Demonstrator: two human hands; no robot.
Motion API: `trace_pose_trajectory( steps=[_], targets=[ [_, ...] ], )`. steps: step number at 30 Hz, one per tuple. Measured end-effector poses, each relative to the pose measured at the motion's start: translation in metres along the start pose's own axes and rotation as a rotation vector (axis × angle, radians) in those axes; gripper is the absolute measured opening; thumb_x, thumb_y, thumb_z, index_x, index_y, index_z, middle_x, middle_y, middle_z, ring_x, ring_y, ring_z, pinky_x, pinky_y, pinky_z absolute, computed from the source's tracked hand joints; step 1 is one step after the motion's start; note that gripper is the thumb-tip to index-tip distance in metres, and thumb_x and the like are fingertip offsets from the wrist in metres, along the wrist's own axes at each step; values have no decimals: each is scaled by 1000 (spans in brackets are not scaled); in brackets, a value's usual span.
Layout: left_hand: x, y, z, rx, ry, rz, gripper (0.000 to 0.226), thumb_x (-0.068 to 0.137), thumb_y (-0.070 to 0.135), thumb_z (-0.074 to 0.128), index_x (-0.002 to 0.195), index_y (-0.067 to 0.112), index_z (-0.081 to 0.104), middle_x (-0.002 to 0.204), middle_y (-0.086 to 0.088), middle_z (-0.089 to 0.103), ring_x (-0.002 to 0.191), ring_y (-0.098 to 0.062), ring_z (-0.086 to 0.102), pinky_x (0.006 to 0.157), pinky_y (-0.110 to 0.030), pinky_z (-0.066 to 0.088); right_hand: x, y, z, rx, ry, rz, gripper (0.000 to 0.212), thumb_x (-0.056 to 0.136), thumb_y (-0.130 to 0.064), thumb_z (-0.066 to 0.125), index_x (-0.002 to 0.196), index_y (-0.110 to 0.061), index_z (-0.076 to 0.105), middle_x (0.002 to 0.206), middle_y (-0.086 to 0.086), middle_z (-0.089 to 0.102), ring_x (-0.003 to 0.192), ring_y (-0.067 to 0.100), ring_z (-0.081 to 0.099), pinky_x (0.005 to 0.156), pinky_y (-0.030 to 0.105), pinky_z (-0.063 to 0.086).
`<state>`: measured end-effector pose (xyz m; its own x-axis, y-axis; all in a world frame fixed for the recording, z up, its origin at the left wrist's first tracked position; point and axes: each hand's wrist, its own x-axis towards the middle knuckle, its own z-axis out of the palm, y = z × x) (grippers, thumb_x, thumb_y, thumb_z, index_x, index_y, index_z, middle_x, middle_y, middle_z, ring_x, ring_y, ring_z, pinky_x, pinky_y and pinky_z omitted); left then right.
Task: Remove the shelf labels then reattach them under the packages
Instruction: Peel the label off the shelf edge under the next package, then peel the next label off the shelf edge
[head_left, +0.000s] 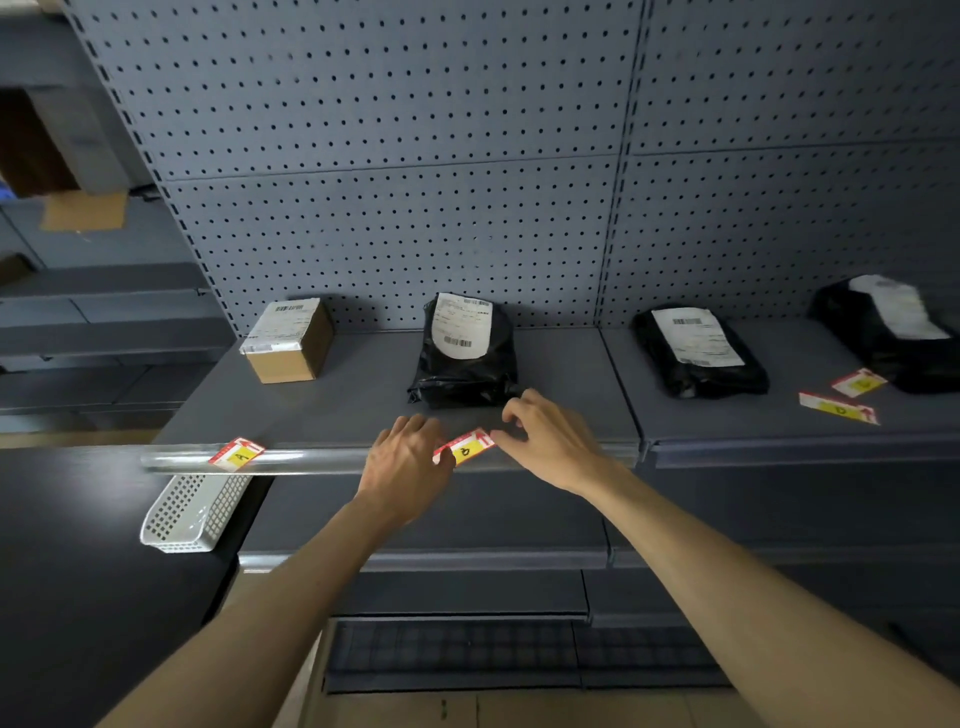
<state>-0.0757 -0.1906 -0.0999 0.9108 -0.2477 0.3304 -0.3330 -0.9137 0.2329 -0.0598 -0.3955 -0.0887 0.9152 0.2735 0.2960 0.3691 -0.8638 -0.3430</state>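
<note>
1. Both forearms come in from 6 o'clock, so they're closest to the lens. Left hand (408, 457) and right hand (545, 441) meet at the front rail (311, 460) of the shelf (363, 395).
2. Grip check: each hand is pinching one end of the middle label (464, 448), left on its 9 o'clock end, right on its 3 o'clock end. It sits tilted on the rail, right under the black bag (465, 348).
3. Looks done: label A (236, 453) is on the rail at 9 o'clock, roughly below the cardboard box (291, 340), though a bit crooked.
4. Still to do, I'd guess: two loose labels (844, 397) lie flat on the shelf at 3 o'clock, beside the two right-hand bags (698, 351), not clipped in.
5. So maybe a third through, with the middle one in progress.
</note>
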Motion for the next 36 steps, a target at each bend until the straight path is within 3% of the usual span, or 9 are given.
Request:
trace_pose_trajectory(
  steps=[4, 8, 16, 20, 23, 28, 36],
  targets=[
    [26, 52, -12, -17, 22, 21, 17, 86, 26, 58, 96, 12, 61, 98, -3, 66, 97, -26, 58, 80, -39, 50, -25, 39, -45, -97, 55, -13, 33, 92, -45, 54, 102, -15, 61, 99, -1, 59, 80, 18, 61, 61, 28, 42],
    [49, 120, -8, -36, -12, 104, 20, 87, 25, 56, 100, 10, 61, 101, -6, 66, 101, -28, 57, 84, -42, 51, -54, 84, -89, -163, 113, 39, 33, 91, -43, 57, 104, -13, 63, 103, 2, 63, 97, 20, 59, 69, 33, 48],
    [98, 254, 24, -33, -119, 319, 26, 91, 32, 51, 106, 13, 59, 107, -6, 65, 105, -27, 57, 79, -40, 49, -114, 180, -167, -273, 146, 254, 33, 91, -41, 57, 105, -13, 65, 104, 5, 63, 100, 23, 57, 70, 38, 51],
    [118, 313, 45, -60, -172, 428, 31, 94, 33, 51, 116, 12, 57, 115, -9, 63, 107, -29, 55, 85, -44, 50, -141, 228, -195, -291, 172, 365, 28, 90, -37, 59, 100, -12, 66, 102, 4, 63, 98, 24, 59, 68, 33, 45],
    [136, 355, 62, -57, -193, 472, 30, 95, 31, 50, 113, 9, 56, 114, -11, 62, 106, -30, 54, 86, -46, 50, -153, 264, -213, -310, 144, 426, 27, 89, -33, 58, 105, -13, 66, 109, 5, 62, 102, 24, 57, 71, 35, 49],
    [173, 415, 100, -83, -229, 450, 32, 93, 39, 53, 97, 7, 56, 104, -12, 61, 100, -30, 55, 81, -44, 49, -150, 330, -230, -312, 99, 477, 23, 91, -28, 57, 105, -12, 64, 103, 7, 60, 96, 26, 59, 68, 34, 45],
    [231, 469, 179, -20, -374, 248, 49, 89, 50, 57, 118, 10, 58, 125, -10, 57, 120, -27, 49, 93, -45, 48, -115, 411, -227, -247, 22, 430, 14, 92, -22, 58, 102, -14, 62, 101, 4, 56, 83, 25, 63, 66, 35, 49]
  ],
)
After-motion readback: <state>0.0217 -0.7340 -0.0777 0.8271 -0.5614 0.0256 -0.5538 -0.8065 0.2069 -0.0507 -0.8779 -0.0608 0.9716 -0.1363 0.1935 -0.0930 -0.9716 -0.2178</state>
